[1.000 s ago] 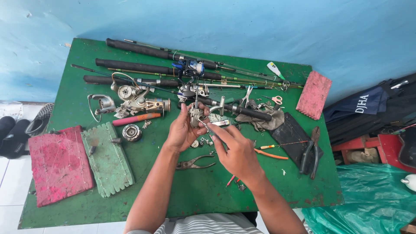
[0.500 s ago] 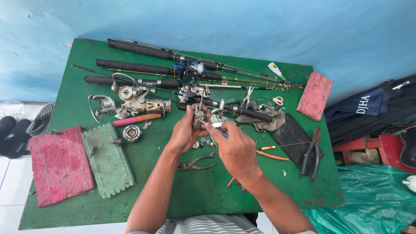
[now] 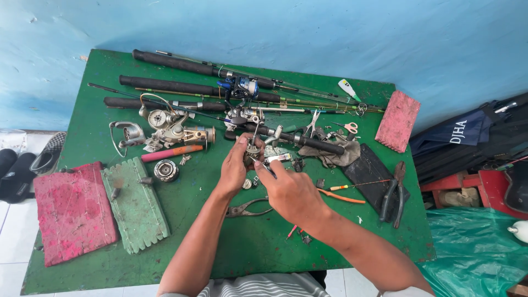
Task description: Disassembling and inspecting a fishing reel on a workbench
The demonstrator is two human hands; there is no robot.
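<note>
fingers (image 3: 242, 147) pinch small reel part (image 3: 253, 148), shaft upright.

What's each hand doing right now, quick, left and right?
Left hand: closed around a small metal reel part, held above the green table.
Right hand: fingers pinched at the same part; whether it grips a tool cannot be told.

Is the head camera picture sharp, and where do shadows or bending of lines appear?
Head view: even daylight, no glare; the green table is sharp; its edges splay toward the bottom, a wide-lens effect; the small metal part between the left hand and right hand is too small to resolve; shadows are soft.
</note>
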